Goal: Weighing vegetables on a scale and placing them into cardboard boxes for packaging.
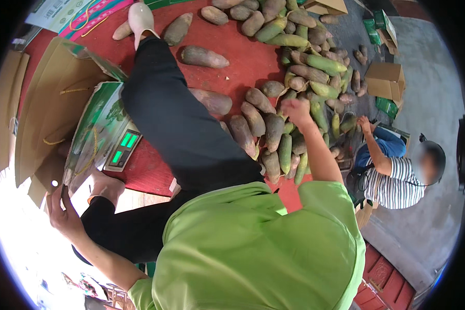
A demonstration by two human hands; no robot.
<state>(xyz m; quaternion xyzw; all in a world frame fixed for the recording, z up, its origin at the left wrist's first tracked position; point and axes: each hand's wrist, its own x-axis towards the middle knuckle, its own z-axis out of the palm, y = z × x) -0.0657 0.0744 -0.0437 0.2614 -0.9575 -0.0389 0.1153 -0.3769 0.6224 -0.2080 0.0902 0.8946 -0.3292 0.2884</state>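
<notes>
Over a big heap of long radishes (323, 63), some green and some brownish-purple, is my right hand (296, 109). Its fingers are slightly bent among the radishes, and I see nothing plainly held in it. At the lower left, my left hand (64, 217) is raised beside the lower edge of an open cardboard box (46, 113), fingers apart. Its fingertips look to reach that edge, but bright glare hides whether they touch. The box, with green printed sides and yellow cord handles, stands next to a scale display (123, 150) with lit green digits.
Loose radishes, one a brownish one (204, 57), lie on the red floor covering (243, 46) near my booted foot (141, 20). On the right, a co-worker in a striped shirt (398, 181) reaches toward the heap's edge. Another cardboard box (385, 80) stands beyond.
</notes>
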